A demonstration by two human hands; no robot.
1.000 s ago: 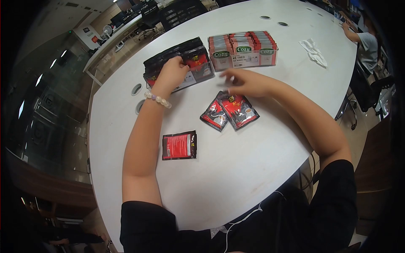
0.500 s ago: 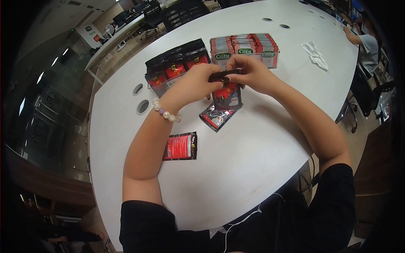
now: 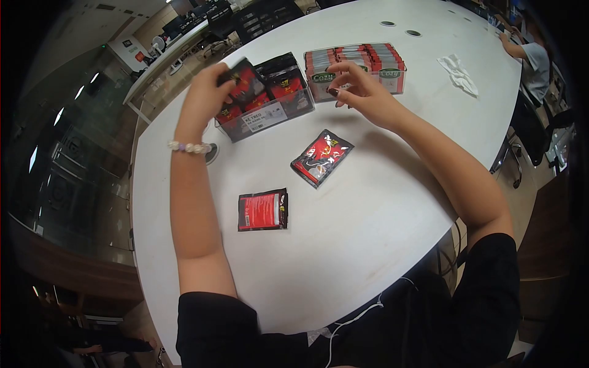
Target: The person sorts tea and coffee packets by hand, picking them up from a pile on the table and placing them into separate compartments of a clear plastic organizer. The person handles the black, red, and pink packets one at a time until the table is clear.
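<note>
A black-and-red coffee sachet (image 3: 244, 81) was held tilted above the clear box of black sachets (image 3: 265, 101); that box stood directly left of the clear box of red-and-grey sachets (image 3: 356, 69).

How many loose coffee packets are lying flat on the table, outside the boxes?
2: one packet mid-table, another packet nearer the person. The left hand holds a third packet over the box.
</note>
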